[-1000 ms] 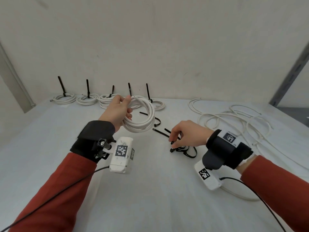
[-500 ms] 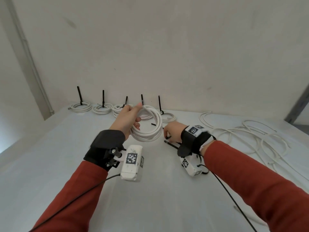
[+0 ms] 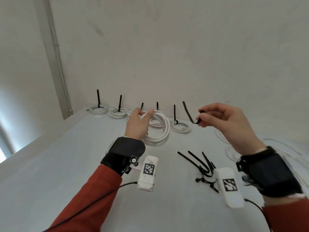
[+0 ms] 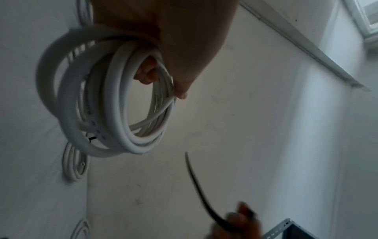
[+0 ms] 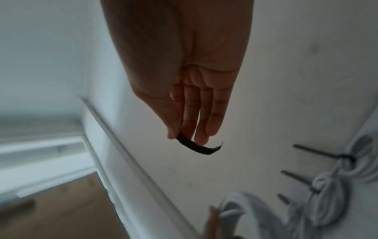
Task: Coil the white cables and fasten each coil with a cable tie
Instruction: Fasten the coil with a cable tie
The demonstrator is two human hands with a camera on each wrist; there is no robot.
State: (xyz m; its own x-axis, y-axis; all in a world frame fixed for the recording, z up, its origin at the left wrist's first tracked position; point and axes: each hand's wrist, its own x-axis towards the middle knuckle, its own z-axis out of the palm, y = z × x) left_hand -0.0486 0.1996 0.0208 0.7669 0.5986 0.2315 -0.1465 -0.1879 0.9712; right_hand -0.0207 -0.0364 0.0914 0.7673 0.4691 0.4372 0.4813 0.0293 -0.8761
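1. My left hand (image 3: 138,124) is just left of centre in the head view. Its fingers are wrapped round the white cable coil (image 3: 158,133), which I hold up clear of the table (image 3: 66,156). The hand hides the coil's upper left arc.
2. My right hand (image 3: 222,121), right of centre, pinches a black cable tie (image 3: 188,113) between thumb and fingertips. The tie curves up to the left, and its gripped end is lost inside the pinch.
3. In the left wrist view the tie and my right fingers are smeared at the bottom edge. The right wrist view shows only a short curved stretch of tie.
4. Tied coils (image 3: 181,127) line the back of the table, each with a black tail standing up. My left hand and the held coil partly cover two of them.
5. Loose white cable (image 3: 220,135) on the right is blurred and runs behind my right wrist.
6. Spare ties (image 3: 199,163) lie lower right of centre, their near ends cut off by the right wrist camera (image 3: 230,183).
7. The only markings I can make out are square black-and-white code patterns on that camera and on the left wrist camera (image 3: 148,168).
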